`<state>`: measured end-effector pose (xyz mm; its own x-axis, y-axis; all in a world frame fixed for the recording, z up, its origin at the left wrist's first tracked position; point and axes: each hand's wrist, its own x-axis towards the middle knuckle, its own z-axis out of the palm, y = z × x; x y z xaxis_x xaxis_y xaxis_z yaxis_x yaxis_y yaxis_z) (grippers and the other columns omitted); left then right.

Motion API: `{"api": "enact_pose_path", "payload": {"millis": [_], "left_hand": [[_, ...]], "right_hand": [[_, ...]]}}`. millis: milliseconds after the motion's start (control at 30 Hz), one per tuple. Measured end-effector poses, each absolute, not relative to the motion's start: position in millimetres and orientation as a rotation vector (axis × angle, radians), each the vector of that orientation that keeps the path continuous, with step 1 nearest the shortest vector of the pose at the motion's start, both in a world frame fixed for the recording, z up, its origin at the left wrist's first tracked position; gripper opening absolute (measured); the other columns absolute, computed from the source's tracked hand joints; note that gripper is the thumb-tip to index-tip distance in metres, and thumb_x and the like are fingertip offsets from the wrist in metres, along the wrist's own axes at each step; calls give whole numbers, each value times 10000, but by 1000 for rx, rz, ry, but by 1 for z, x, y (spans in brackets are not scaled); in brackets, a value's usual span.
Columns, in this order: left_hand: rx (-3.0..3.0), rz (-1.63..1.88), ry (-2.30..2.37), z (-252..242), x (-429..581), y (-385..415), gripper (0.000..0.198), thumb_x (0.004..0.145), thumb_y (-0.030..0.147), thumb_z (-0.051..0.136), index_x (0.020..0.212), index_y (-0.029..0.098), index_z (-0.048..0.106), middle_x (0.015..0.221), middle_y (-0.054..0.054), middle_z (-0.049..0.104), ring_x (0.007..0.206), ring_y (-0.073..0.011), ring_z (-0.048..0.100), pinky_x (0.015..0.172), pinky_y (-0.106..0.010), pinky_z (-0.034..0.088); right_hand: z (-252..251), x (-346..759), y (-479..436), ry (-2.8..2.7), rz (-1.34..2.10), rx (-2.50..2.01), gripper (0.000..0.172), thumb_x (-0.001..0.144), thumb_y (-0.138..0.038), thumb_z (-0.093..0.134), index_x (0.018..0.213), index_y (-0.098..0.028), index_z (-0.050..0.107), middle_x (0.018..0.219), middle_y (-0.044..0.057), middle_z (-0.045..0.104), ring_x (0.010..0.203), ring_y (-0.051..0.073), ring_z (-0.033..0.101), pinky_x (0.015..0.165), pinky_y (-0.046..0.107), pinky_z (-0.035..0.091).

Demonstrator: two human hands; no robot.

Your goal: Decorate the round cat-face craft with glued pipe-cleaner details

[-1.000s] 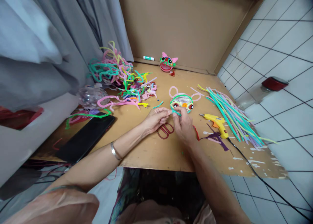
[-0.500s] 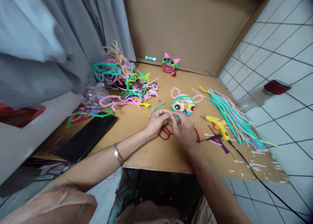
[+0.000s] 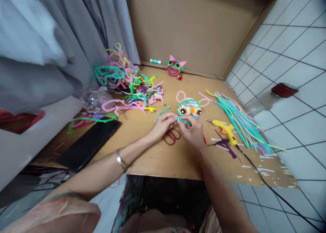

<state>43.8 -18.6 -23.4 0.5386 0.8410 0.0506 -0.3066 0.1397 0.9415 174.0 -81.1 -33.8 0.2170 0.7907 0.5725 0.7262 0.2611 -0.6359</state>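
My left hand [image 3: 163, 125] is closed in a pinch on a teal pipe cleaner, whose free end [image 3: 163, 113] sticks up beyond the fingers. Close beside it, my right hand [image 3: 192, 130] pinches the same colour of pipe cleaner [image 3: 184, 121]; whether it is one piece, the fingers hide. Dark red scissor handles [image 3: 171, 138] lie on the table beneath my hands, the blades out of sight. Just past my fingertips rests an animal face [image 3: 188, 104] of pipe cleaners, with pink loop ears, red-ringed eyes and an orange nose.
A yellow glue gun [image 3: 225, 129] and a bundle of pipe cleaners [image 3: 239, 121] lie to the right. On the left are a black phone [image 3: 89, 144] and a tangled pile of pipe cleaners [image 3: 127, 78]. A finished-looking face [image 3: 174, 66] and a glue stick [image 3: 155, 61] stand at the back.
My fingers have shifted slightly, and more teal pipe cleaner shows at my right fingertips. My right hand now covers more of the red strand beside it. The whole view has moved a little.
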Motion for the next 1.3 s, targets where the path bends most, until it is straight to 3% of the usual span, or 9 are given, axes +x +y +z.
{"api": "enact_pose_path", "payload": {"millis": [200,433,533,700,833,1167,1300], "left_hand": [[1300,715,526,-19,34,1,368,607,458,787,685,128,644,499,50,442,452,-39,291,471,-215,177],[1292,624,531,-16,31,6,353,580,425,796,642,124,623,472,60,413,431,-28,244,461,-210,139],[1211,759,543,-16,35,0,289,577,366,772,626,130,611,493,51,452,436,-30,276,467,-206,168],[1026,915,579,-22,45,-13,229,574,308,744,606,134,597,452,74,408,425,-28,258,462,-205,173],[892,942,569,-26,49,-19,230,575,283,751,603,134,578,439,90,364,426,-22,260,464,-189,195],[814,840,562,-27,47,-20,261,541,270,751,616,132,543,473,81,390,418,-10,244,422,-177,115],[848,840,535,-24,46,-21,284,563,288,758,600,137,520,485,74,385,428,-14,265,424,-173,121]], "right_hand": [[-30,181,-80,-1580,160,-1380,154,865,-321,568,886,-202,663,788,19,703,671,138,658,623,241,511],[-27,177,-82,-1677,138,-1366,142,891,-284,540,952,-203,639,839,21,696,711,136,645,657,241,491],[-23,170,-84,-1619,31,-1385,163,908,-283,522,1020,-197,602,935,51,690,779,149,652,709,256,499],[-25,159,-86,-1684,-324,-1516,195,951,-243,419,870,-193,589,802,65,666,776,176,627,720,280,465],[-31,153,-86,-1720,-490,-1622,233,969,-286,411,858,-181,588,769,72,656,740,184,605,679,285,427],[-31,160,-85,-1715,-439,-1575,277,967,-346,453,846,-177,635,725,56,664,671,163,593,637,272,411],[-28,164,-86,-1680,-249,-1491,234,940,-325,493,835,-186,649,739,46,675,681,150,605,666,263,446]]}}
